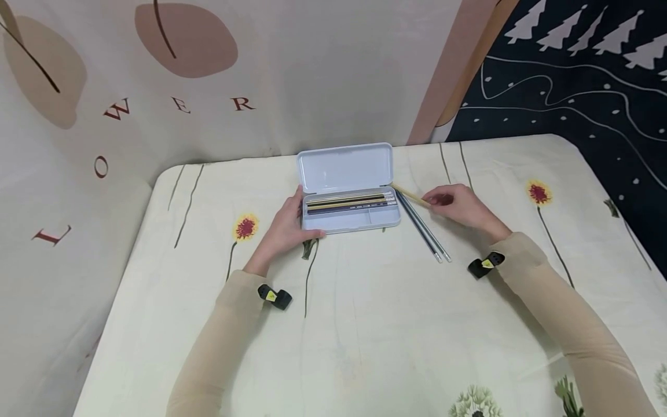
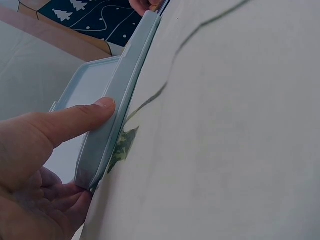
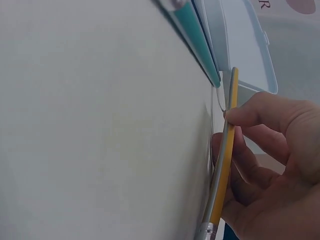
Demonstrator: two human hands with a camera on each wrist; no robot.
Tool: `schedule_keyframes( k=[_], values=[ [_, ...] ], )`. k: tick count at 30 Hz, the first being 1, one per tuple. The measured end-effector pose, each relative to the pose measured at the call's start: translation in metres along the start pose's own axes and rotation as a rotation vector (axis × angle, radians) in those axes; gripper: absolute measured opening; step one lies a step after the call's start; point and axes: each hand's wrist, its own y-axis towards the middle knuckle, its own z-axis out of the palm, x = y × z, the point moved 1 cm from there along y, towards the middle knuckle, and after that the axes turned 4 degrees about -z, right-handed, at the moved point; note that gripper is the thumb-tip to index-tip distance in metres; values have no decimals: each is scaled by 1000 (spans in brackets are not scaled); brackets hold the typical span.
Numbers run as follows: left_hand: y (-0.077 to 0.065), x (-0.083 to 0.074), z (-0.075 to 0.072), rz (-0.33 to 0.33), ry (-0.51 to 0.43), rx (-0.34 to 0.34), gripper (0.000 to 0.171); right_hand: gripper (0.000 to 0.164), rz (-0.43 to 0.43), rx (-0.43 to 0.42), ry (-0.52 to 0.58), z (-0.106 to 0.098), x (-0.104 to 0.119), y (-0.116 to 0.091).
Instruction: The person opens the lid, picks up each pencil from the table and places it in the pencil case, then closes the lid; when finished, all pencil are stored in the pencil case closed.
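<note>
An open, pale blue pencil case (image 1: 333, 222) lies on the table with its lid (image 1: 346, 168) tilted back. Several pencils (image 1: 349, 202) lie side by side in its long compartment. My left hand (image 1: 285, 227) grips the case's left end, thumb (image 2: 82, 120) against the front wall and fingers at the corner. To the right of the case, my right hand (image 1: 461, 205) pinches a yellow pencil (image 3: 225, 165) between thumb and fingers; its metal ferrule shows at the near end in the right wrist view. Dark blue-green pencils (image 1: 421, 226) rest on the tablecloth beside the case.
A cream tablecloth (image 1: 354, 324) printed with flowers covers the table. Behind it hangs a pale cloth (image 1: 333, 75) with letters and leaf shapes, and a dark cloth (image 1: 563, 110) with white trees is at the right. Each sleeve carries a small black device (image 1: 275, 296).
</note>
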Motion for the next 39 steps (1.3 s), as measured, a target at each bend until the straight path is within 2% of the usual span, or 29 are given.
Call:
schedule_keyframes(
  k=[12,27,39],
  values=[
    [-1,0,0,-2,-8,2,115,24,-29,-35,57,-1,-1,-4],
    [1,1,0,-3,-3,6,116,24,-87,-37,96,5,11,-4],
    [1,2,0,-4,2,3,115,24,-120,14,155,17,21,9]
  ],
)
